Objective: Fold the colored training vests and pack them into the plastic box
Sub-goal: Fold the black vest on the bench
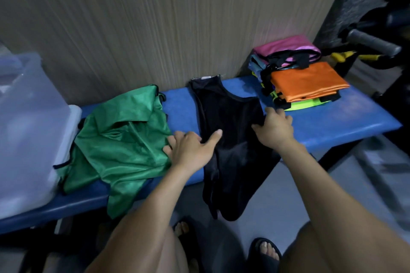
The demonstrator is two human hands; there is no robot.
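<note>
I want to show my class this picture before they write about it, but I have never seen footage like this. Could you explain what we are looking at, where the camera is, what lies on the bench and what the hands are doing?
There is no machine here: a person works with bare hands. The one picture comes from a wide-angle camera worn on the head, looking forward and down, so you see the person's own arms and feet.

A blue bench stands against a wall. On it a black vest lies spread out, its lower part hanging over the front edge. Left of it lies a crumpled green vest, and at the far left a clear plastic box. At the right sits a stack of folded vests, orange and pink on top.

The left hand rests open across the edges of the green and black vests. The right hand grips the black vest's right edge.
</note>
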